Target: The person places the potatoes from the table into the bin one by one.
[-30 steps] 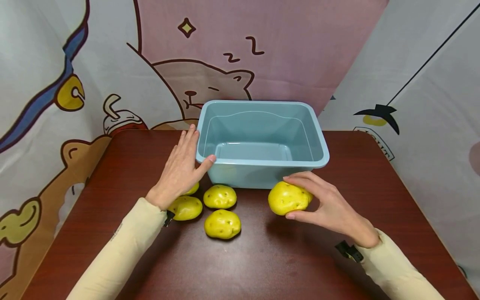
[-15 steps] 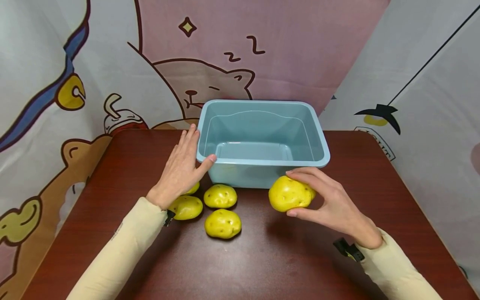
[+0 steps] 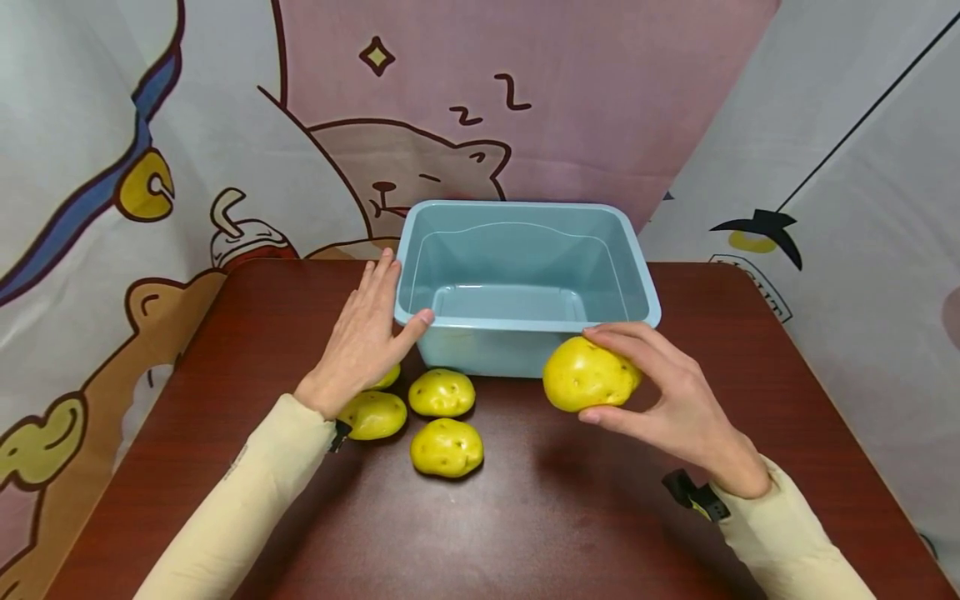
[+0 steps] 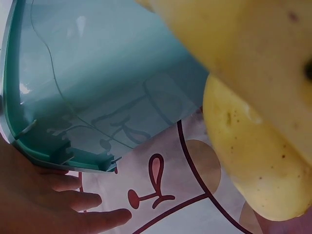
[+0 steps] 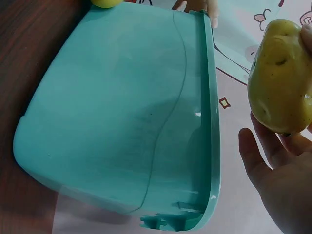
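Observation:
My right hand point(image 3: 678, 400) grips a yellow potato point(image 3: 588, 375) between thumb and fingers, raised off the table in front of the blue bin's near right side. In the right wrist view that potato point(image 5: 280, 80) is in the fingers, beside the bin's rim. The bin point(image 3: 487, 354) stands upright on the table, its inside bare. My left hand point(image 3: 356, 337) rests against the bin's left rim with straight fingers, thumb over the near left corner. By the left wrist lie several more potatoes point(image 3: 441, 393); one is partly hidden by that hand. Two loom close in the left wrist view point(image 4: 258, 151).
The dark red-brown tabletop point(image 3: 525, 533) has its far edge under the bin. Behind hangs a cloth backdrop point(image 3: 585, 100) with cartoon animals. A front potato point(image 3: 447, 448) lies nearest the person, between the two arms.
My right hand has lifted the potato a little higher and slightly to the right, toward the bin's near rim. The left hand, the bin and the other potatoes have stayed put.

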`<state>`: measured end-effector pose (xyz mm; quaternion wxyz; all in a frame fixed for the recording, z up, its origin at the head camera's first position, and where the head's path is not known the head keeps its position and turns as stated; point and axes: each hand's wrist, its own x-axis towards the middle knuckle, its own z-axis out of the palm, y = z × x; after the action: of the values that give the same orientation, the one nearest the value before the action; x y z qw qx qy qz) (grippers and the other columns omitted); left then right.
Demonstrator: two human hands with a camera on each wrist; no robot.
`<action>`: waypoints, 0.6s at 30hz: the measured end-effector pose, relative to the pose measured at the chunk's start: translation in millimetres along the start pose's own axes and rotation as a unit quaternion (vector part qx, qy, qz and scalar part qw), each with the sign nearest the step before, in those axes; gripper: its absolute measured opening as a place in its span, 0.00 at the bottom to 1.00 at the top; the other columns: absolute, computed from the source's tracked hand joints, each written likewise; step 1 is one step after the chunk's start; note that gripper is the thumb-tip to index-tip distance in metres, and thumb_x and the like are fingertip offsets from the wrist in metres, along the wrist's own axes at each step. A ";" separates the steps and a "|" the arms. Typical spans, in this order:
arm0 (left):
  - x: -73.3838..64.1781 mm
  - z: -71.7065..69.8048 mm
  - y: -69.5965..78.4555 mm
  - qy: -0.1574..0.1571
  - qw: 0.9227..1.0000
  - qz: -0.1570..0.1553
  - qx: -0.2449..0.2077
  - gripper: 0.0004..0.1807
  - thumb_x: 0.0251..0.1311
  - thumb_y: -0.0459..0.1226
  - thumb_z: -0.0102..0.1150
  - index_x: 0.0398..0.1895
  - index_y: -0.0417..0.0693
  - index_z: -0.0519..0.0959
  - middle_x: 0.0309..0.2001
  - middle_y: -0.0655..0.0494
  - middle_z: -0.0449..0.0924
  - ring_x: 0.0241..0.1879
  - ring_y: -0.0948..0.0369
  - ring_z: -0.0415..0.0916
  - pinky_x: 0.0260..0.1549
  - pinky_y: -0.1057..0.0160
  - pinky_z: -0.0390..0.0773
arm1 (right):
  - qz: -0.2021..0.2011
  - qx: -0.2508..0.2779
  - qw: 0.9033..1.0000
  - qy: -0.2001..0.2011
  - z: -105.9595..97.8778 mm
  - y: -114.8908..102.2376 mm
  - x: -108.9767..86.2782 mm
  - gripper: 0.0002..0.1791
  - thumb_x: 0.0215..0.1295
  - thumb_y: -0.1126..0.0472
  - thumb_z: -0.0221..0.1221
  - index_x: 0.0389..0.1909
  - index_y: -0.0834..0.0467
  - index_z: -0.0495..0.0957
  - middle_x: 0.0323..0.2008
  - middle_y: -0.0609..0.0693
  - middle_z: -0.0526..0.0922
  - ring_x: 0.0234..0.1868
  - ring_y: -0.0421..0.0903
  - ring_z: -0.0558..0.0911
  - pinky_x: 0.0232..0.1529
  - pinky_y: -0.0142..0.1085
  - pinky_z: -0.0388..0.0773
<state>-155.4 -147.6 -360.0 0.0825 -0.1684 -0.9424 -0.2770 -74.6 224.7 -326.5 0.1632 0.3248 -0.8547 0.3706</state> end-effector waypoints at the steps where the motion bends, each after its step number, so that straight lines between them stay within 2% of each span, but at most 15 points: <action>1: -0.1 0.1 0.0 0.000 1.000 0.000 0.000 0.52 0.73 0.68 0.40 0.84 0.42 0.44 0.85 0.50 0.34 0.82 0.47 0.34 0.74 0.34 0.48 | -0.003 0.001 1.000 0.003 -0.4 -0.3 0.6 0.49 0.35 0.63 0.86 0.66 0.56 0.79 0.61 0.51 0.79 0.58 0.43 0.77 0.58 0.24 0.73; 4: -0.5 0.3 0.3 0.001 1.000 -0.001 -0.002 0.52 0.73 0.68 0.41 0.84 0.42 0.45 0.85 0.51 0.34 0.82 0.46 0.34 0.74 0.34 0.48 | -0.010 0.002 1.000 0.012 -1.9 -1.2 2.1 0.48 0.36 0.61 0.86 0.66 0.57 0.79 0.61 0.52 0.79 0.58 0.43 0.77 0.58 0.24 0.73; 16: 0.3 1.1 -1.1 0.002 1.000 0.001 0.002 0.51 0.73 0.67 0.40 0.84 0.42 0.44 0.85 0.49 0.36 0.83 0.51 0.34 0.74 0.33 0.49 | 0.007 -0.006 0.999 0.042 -7.0 -4.4 11.8 0.50 0.32 0.70 0.85 0.65 0.60 0.79 0.61 0.54 0.79 0.61 0.44 0.76 0.61 0.27 0.72; 18: 0.4 1.2 -1.3 0.002 1.000 0.001 0.002 0.51 0.73 0.67 0.41 0.84 0.42 0.44 0.85 0.49 0.36 0.83 0.51 0.34 0.73 0.33 0.49 | 0.003 -0.002 0.999 0.051 -7.2 -3.4 14.0 0.48 0.36 0.66 0.85 0.65 0.61 0.79 0.61 0.54 0.79 0.61 0.44 0.76 0.61 0.27 0.73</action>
<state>-156.3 -147.8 -361.6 0.0852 -0.1687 -0.9426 -0.2753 -82.3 222.2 -312.6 0.2055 0.3025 -0.8470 0.3857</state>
